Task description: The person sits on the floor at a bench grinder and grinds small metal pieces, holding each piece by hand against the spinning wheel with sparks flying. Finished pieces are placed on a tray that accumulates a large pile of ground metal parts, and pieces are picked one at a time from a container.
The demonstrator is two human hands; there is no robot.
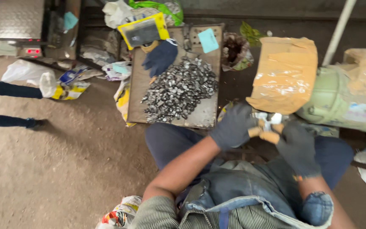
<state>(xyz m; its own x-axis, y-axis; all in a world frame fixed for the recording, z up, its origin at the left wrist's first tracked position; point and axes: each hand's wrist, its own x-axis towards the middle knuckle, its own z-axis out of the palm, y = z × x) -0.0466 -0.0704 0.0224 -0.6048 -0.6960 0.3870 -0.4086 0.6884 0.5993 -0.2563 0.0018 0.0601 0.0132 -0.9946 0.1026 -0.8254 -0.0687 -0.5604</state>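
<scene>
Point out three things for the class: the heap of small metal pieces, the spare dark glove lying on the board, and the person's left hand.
heap of small metal pieces (178, 91), head view, middle of the pile.
spare dark glove (162, 57), head view, on its palm.
left hand (233, 126), head view, back of the gloved hand.

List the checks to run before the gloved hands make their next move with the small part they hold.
1. Left hand in dark glove grips small pale metal part: ok.
2. Right hand on the same part: ok.
3. Part's exact shape and seating: cannot tell, blurred.
4. Heap of small grey metal discs lies on flat brown board: ok.
5. Spare dark blue glove lies on the board beside the heap: ok.
</scene>
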